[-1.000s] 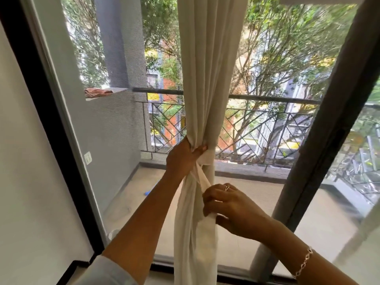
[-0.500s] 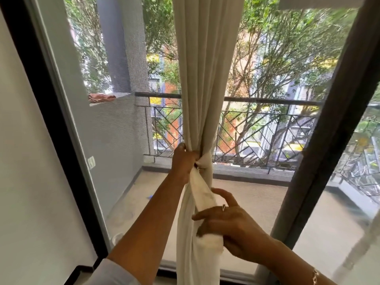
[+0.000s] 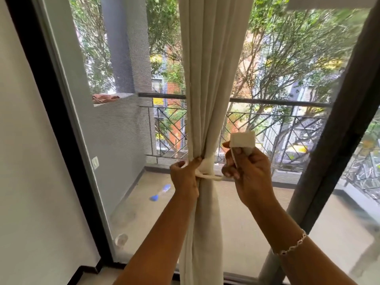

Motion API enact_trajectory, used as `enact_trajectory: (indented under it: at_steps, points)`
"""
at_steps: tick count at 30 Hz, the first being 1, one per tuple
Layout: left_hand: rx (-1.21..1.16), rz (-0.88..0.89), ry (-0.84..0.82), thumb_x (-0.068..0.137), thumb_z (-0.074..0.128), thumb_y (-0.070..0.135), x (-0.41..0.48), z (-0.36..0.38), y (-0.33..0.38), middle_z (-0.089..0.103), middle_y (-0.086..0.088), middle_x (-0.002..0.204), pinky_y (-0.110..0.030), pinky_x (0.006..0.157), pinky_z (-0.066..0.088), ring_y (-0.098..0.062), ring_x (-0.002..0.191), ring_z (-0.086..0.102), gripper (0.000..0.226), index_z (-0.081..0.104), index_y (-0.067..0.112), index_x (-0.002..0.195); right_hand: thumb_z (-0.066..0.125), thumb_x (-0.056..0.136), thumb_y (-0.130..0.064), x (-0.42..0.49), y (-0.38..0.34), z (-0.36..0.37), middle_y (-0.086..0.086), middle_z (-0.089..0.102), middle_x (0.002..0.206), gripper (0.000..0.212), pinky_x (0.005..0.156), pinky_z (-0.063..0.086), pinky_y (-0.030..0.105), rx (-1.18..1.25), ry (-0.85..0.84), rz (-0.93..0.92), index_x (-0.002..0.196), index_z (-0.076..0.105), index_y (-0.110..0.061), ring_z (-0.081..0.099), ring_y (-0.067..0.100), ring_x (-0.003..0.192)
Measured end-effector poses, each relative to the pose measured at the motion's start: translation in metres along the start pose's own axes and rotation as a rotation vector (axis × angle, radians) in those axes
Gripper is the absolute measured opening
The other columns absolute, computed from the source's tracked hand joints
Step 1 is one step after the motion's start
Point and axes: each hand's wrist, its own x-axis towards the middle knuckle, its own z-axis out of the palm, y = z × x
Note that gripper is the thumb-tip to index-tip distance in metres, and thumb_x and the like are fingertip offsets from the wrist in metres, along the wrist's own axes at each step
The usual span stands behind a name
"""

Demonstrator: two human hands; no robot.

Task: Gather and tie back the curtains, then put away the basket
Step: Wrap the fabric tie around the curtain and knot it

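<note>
A cream curtain (image 3: 209,79) hangs gathered into one bunch in front of the glass door. A cream fabric tie-back (image 3: 207,167) is wrapped round its waist. My left hand (image 3: 185,177) grips the curtain and the tie at the left of the bunch. My right hand (image 3: 246,171) is to the right of the curtain and pinches the tie's free end (image 3: 242,139), which sticks up above my fingers. A thin strand of the tie runs from the wrap to my right hand. No basket is in view.
The sliding glass door has a black frame (image 3: 53,124) on the left and a dark upright (image 3: 337,124) on the right. A white wall (image 3: 22,161) stands at the left. Beyond the glass lie a balcony floor, a metal railing (image 3: 277,122) and trees.
My right hand has risen from low on the curtain to waist height at its right, pulling the tie's end up and out. My left hand stays at the wrap.
</note>
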Motion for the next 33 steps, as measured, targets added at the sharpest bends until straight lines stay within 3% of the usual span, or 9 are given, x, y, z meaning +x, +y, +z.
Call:
enact_trajectory:
  at_steps: [2, 8, 17, 20, 22, 25, 27, 30, 33]
  points:
    - [0.077, -0.006, 0.057, 0.049, 0.085, 0.024, 0.004, -0.002, 0.0, 0.063, -0.027, 0.106, -0.054, 0.084, 0.054, -0.039, 0.094, 0.065, 0.068, 0.056, -0.008, 0.102, 0.077, 0.063, -0.046, -0.009, 0.005, 0.0, 0.001, 0.04, 0.05, 0.038, 0.044, 0.033, 0.016, 0.031, -0.022, 0.069, 0.08, 0.072, -0.012, 0.032, 0.003, 0.033]
    - [0.252, -0.229, -0.159, 0.074, 0.071, 0.044, -0.004, -0.006, 0.002, 0.068, -0.01, 0.06, -0.025, 0.043, 0.051, -0.018, 0.044, 0.062, 0.041, 0.065, 0.004, 0.08, 0.082, 0.058, -0.045, -0.041, 0.027, -0.003, 0.0, 0.046, 0.046, 0.047, 0.043, 0.034, 0.015, 0.156, -0.003, 0.255, 0.077, 0.066, -0.005, 0.03, 0.002, 0.03]
    - [-0.222, -0.192, -0.103, 0.085, 0.059, 0.015, 0.001, -0.003, -0.014, 0.056, 0.001, 0.046, -0.015, 0.038, 0.04, -0.007, 0.039, 0.052, 0.016, 0.056, 0.009, 0.07, 0.085, 0.049, -0.042, -0.038, 0.03, -0.011, 0.004, 0.052, 0.059, 0.06, 0.041, 0.038, 0.019, 0.163, 0.161, 0.28, 0.088, 0.065, -0.001, 0.035, 0.005, 0.035]
    - [-0.367, -0.211, -0.175, 0.088, 0.054, 0.012, 0.001, -0.008, -0.02, 0.057, 0.001, 0.049, -0.015, 0.039, 0.043, -0.005, 0.04, 0.053, 0.01, 0.057, 0.009, 0.079, 0.064, 0.081, -0.016, -0.023, 0.023, -0.009, 0.006, 0.058, 0.061, 0.018, 0.04, 0.039, 0.021, -0.046, 0.194, 0.169, 0.095, 0.054, -0.01, 0.041, 0.008, 0.037]
    - [-0.409, -0.204, -0.239, 0.085, 0.058, 0.013, 0.002, -0.011, -0.025, 0.06, -0.001, 0.063, -0.021, 0.05, 0.049, -0.005, 0.045, 0.055, 0.006, 0.059, 0.01, 0.09, 0.057, 0.083, 0.002, -0.01, 0.021, -0.006, 0.01, 0.058, 0.062, 0.018, 0.04, 0.04, 0.023, -0.215, 0.163, 0.083, 0.088, 0.051, -0.015, 0.046, 0.009, 0.039]
    - [-0.425, -0.148, -0.351, 0.05, 0.087, 0.029, 0.003, -0.016, -0.03, 0.066, -0.002, 0.072, -0.027, 0.065, 0.054, -0.008, 0.055, 0.062, 0.053, 0.063, 0.014, 0.096, 0.047, 0.07, -0.001, 0.006, 0.029, 0.0, -0.007, 0.059, 0.059, 0.029, 0.046, 0.044, 0.029, -0.573, 0.131, -0.083, 0.068, 0.062, -0.026, 0.049, 0.008, 0.044]
    - [-0.382, -0.126, -0.404, 0.032, 0.092, 0.036, -0.004, -0.017, -0.029, 0.071, -0.003, 0.076, -0.026, 0.062, 0.057, -0.013, 0.065, 0.068, 0.074, 0.066, 0.014, 0.098, 0.047, 0.071, -0.009, 0.013, 0.037, 0.007, -0.018, 0.064, 0.078, 0.028, 0.06, 0.048, 0.013, -0.78, 0.089, -0.203, 0.079, 0.071, -0.022, 0.057, -0.004, 0.064]
    - [-0.359, -0.114, -0.358, 0.068, 0.073, 0.029, -0.015, -0.016, -0.028, 0.073, -0.001, 0.075, -0.024, 0.056, 0.057, -0.015, 0.071, 0.07, 0.053, 0.058, 0.011, 0.116, 0.041, 0.078, -0.019, 0.015, 0.047, 0.014, 0.005, 0.064, 0.11, 0.041, 0.079, 0.043, 0.0, -1.082, -0.075, -0.369, 0.104, 0.069, -0.005, 0.06, 0.003, 0.09]
    - [-0.388, -0.117, -0.376, 0.067, 0.074, 0.027, -0.014, -0.019, -0.029, 0.075, 0.0, 0.074, -0.025, 0.056, 0.058, -0.015, 0.07, 0.071, 0.056, 0.06, 0.009, 0.117, 0.041, 0.084, -0.019, 0.017, 0.056, 0.009, 0.016, 0.062, 0.12, 0.04, 0.073, 0.054, 0.023, -1.3, -0.072, -0.437, 0.111, 0.064, -0.002, 0.068, 0.029, 0.091]
